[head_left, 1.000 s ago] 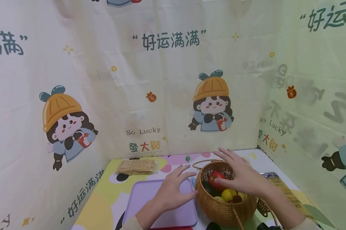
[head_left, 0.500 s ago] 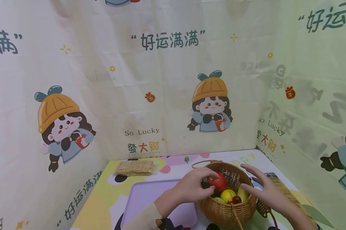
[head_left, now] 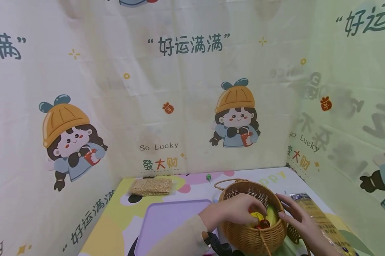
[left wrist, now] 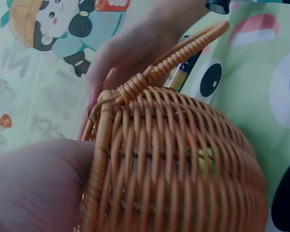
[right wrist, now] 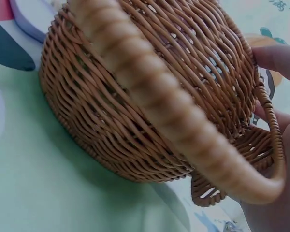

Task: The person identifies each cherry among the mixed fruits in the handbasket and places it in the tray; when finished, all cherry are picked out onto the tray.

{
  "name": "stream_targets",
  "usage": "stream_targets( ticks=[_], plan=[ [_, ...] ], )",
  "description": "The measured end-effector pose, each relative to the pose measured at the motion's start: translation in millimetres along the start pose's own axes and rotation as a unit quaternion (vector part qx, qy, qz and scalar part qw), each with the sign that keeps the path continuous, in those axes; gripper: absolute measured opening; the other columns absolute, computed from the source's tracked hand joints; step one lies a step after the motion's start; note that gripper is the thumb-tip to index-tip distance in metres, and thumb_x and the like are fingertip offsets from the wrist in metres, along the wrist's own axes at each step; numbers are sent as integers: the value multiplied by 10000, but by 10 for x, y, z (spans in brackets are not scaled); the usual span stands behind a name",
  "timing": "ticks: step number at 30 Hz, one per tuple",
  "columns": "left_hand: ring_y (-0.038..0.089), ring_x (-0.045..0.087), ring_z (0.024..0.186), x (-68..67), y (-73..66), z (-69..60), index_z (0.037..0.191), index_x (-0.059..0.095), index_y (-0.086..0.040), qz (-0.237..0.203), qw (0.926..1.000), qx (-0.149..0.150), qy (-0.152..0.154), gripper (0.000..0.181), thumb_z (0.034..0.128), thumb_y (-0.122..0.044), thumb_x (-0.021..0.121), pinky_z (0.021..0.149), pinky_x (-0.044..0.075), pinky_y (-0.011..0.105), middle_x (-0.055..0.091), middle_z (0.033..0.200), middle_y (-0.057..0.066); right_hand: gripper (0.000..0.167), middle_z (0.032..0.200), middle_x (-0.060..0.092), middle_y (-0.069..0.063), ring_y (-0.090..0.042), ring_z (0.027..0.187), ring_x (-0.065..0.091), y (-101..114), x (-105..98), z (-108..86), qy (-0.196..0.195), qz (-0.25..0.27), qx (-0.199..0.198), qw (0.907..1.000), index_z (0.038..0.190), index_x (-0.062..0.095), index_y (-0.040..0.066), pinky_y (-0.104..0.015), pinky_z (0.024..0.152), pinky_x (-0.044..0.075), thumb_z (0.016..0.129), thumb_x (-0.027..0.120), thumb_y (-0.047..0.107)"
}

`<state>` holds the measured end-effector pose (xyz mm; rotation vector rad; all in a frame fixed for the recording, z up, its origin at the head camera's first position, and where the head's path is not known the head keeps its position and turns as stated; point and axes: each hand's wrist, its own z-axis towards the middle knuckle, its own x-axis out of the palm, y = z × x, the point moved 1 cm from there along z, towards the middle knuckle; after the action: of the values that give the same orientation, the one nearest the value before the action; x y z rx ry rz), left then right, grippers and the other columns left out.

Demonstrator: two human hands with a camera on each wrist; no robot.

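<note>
- Head: the wicker basket (head_left: 253, 234) stands on the table (head_left: 110, 222), right of the purple tray (head_left: 171, 217). The left hand (head_left: 235, 209) reaches over the rim into it, fingers bent down beside a yellow fruit (head_left: 258, 216) and dark red cherries (head_left: 264, 223); whether it grasps anything I cannot tell. A yellow-green banana (head_left: 271, 215) lies along the inner right wall. The right hand (head_left: 302, 224) touches the basket's right side with extended fingers, not clenched. Behind the tray lie a bag of grains (head_left: 150, 186) and a green-headed stick (head_left: 209, 177); a gold packet (head_left: 321, 217) lies beyond the right hand.
- Left wrist: the left hand passes behind the rim, its fingertips hidden by the weave. Green and red patches show through the wicker, and a wrapped handle (left wrist: 188, 53) slants upward.
- Right wrist: the right hand's fingertips meet the rim; a blurred handle crosses the foreground, near a small woven piece (right wrist: 208, 188).
</note>
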<state>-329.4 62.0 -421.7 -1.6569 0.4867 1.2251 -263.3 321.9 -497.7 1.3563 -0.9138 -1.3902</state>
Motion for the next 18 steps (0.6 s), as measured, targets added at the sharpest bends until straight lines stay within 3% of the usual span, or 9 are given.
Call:
stream_targets(
  ticks=[4,7,12,18],
  plan=[
    [-80,664,1255,68,-66,137,1422,749,-304,317,9976,12,622,361,1076,-204,735,963,515,75,747,1358,-214,625,1625,403,215,302,1258,420,-60,45,6,-125,98,-211,9997,1752,292,134,-258,959,587,1183,533,224],
    [-91,672,1223,110,-108,206,1427,751,-277,417,9960,116,785,360,1079,-184,735,936,495,44,772,1342,-182,604,1520,398,380,304,1269,412,-110,76,1,-262,-4,-459,9986,1743,324,123,-190,937,552,1179,529,194],
    [-90,702,1131,134,-143,270,1412,764,-264,371,9960,72,806,352,1076,-165,740,885,496,31,787,1307,-176,593,1520,394,397,310,1278,401,-139,103,-1,-377,-53,-606,9974,1741,336,122,-174,938,534,1180,516,187],
    [-107,688,1011,142,-128,334,1337,812,-293,481,9957,9,796,302,1044,-223,793,831,498,37,795,1230,-210,633,1486,420,351,275,1244,453,-161,86,19,-394,226,-240,9987,1756,293,125,-233,924,586,1180,526,244]
  ],
)
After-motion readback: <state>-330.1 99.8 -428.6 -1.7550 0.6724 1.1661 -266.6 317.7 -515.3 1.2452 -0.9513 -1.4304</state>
